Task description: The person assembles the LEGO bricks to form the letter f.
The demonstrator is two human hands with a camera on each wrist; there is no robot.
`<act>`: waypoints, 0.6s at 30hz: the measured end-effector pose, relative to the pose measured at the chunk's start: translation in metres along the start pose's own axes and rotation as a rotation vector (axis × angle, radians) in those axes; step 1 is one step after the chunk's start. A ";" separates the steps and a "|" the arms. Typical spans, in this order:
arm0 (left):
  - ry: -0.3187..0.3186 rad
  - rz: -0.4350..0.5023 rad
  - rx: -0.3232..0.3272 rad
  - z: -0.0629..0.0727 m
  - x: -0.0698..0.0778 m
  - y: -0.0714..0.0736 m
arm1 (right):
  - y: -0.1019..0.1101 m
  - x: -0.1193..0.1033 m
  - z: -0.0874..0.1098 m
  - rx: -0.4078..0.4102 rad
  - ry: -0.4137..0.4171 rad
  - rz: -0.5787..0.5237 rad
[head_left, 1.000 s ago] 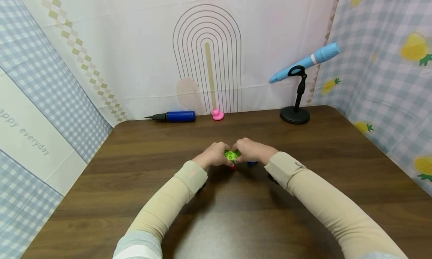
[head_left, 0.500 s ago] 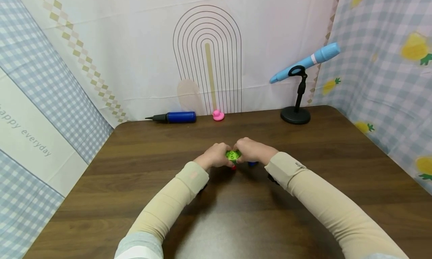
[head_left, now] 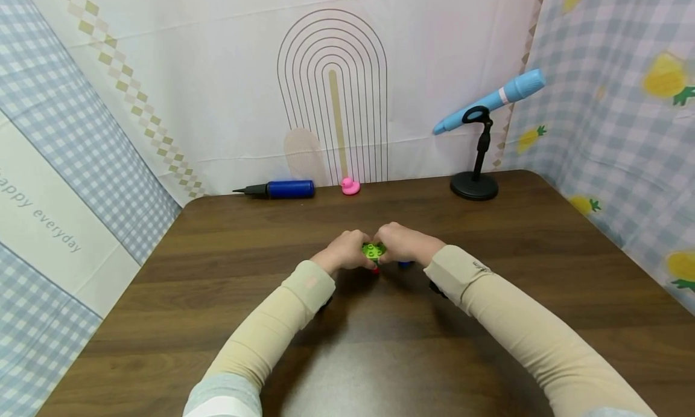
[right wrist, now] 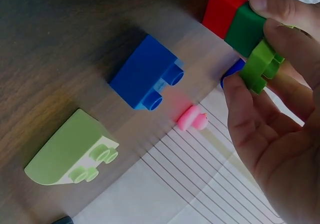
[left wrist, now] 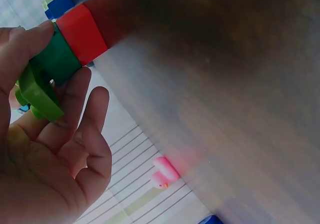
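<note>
Both hands meet over a small stack of toy building blocks at mid-table. At the bottom is a red block (left wrist: 82, 34), with a dark green block (right wrist: 245, 30) on top of it. My left hand (head_left: 345, 249) pinches the dark green block between thumb and fingers. A lime green block (head_left: 373, 251) with studs forms the top; in the wrist views it looks tilted against the dark green one. My right hand (head_left: 404, 243) holds this lime block between thumb and forefinger. Whether the lime block is fully seated, I cannot tell.
A blue block (right wrist: 147, 74) and a pale green curved block (right wrist: 72, 149) stand near my right hand. Along the table's back edge are a blue hand pump (head_left: 290, 189), a pink toy duck (head_left: 350, 186) and a black stand (head_left: 475, 184). Patterned cloth hangs behind.
</note>
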State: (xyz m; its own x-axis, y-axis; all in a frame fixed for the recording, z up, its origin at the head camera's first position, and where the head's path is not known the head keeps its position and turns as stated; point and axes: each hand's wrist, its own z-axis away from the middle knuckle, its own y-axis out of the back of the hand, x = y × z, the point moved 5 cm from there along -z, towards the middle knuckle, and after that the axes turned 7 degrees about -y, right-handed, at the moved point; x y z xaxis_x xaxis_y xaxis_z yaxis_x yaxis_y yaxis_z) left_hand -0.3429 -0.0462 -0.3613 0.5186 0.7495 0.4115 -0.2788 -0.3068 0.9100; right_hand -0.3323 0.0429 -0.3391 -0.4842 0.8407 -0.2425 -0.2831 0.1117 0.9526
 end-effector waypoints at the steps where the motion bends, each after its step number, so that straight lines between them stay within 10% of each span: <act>1: 0.000 0.001 -0.001 0.000 0.000 0.000 | 0.000 0.000 0.000 0.001 0.001 0.003; 18: 0.017 0.002 -0.019 0.001 -0.001 0.000 | 0.006 0.004 0.003 -0.001 -0.036 -0.049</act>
State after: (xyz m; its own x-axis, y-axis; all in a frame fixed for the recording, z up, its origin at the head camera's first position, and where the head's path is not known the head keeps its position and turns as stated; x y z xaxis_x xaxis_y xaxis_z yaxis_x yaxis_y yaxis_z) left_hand -0.3421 -0.0474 -0.3617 0.5038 0.7589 0.4126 -0.2950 -0.2978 0.9079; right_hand -0.3335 0.0488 -0.3340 -0.4399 0.8527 -0.2818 -0.3066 0.1523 0.9396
